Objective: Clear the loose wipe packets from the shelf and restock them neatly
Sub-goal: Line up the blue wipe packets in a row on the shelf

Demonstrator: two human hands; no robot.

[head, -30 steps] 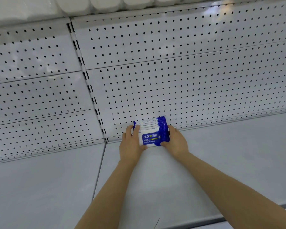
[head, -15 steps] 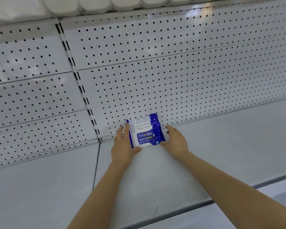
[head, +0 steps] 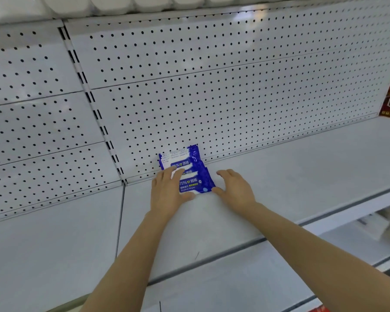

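The stack of blue-and-white foil wipe packets (head: 186, 171) has slumped against the perforated back panel (head: 234, 104); left hand (head: 168, 191) presses it flat-fingered, right hand (head: 233, 188) has let go, open: placed, needs squaring.

Wipe packets (head: 189, 176) on shelf (head: 279, 176), against pegboard (head: 212, 97) behind.

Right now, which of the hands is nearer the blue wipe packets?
Left. The left hand rests on the wipe packets, fingers over their front. The right hand sits just beside them, thumb at their lower right corner.
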